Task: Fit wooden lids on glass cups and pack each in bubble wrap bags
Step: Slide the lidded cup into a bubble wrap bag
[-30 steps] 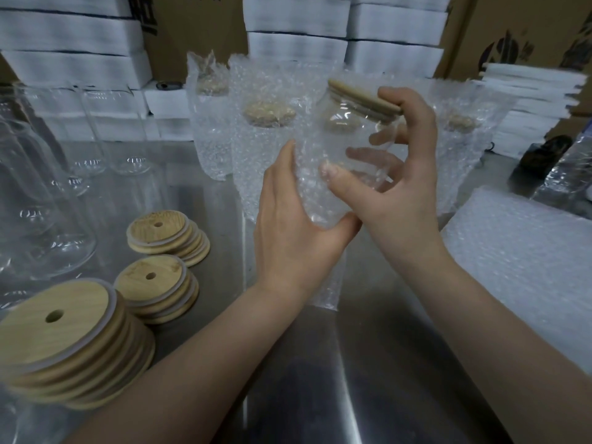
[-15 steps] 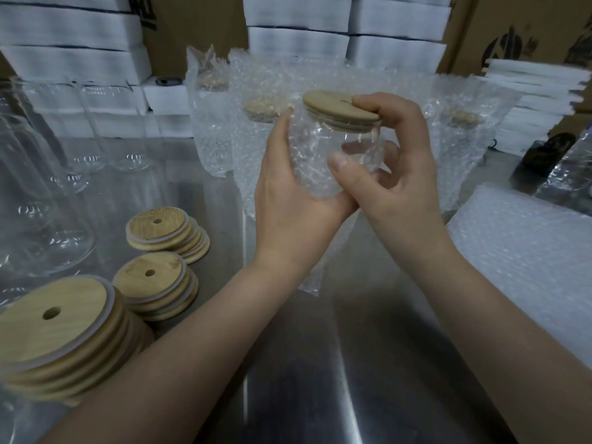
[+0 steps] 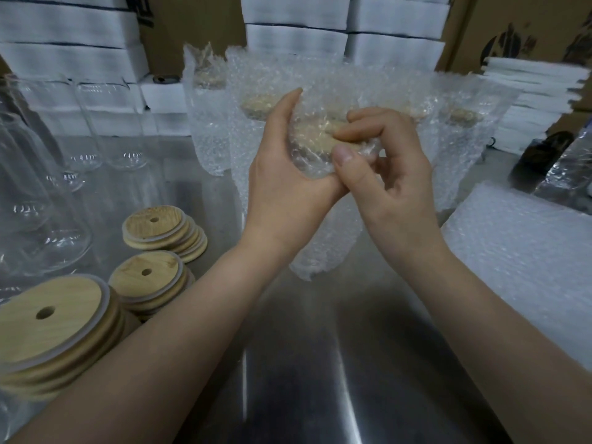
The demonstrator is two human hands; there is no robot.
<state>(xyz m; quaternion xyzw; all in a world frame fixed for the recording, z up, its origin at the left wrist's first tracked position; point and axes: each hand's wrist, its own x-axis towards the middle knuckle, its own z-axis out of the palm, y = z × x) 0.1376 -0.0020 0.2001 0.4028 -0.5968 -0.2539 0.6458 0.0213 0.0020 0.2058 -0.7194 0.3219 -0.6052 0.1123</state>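
Bubble-wrap bag (image 3: pixel 323 248) covered the cup (image 3: pixel 307 161) above the tabletop (image 3: pixel 320 363), left hand (image 3: pixel 282 187) gripping its side, right hand (image 3: pixel 384 174) pinching the lid (image 3: pixel 317 139) through slippery plastic that might let the glass drop.

Steel table (image 3: pixel 304 363), reflective top. Left front: three stacks of wooden lids (image 3: pixel 147 277), hole in each top lid. Far left: empty glass cups (image 3: pixel 41 219), upright. Rear centre: bagged cups (image 3: pixel 208 123), standing. Right: pile of flat bubble wrap bags (image 3: pixel 528 257). Far right: dark object (image 3: pixel 541 155), possibly a tool, blurred.
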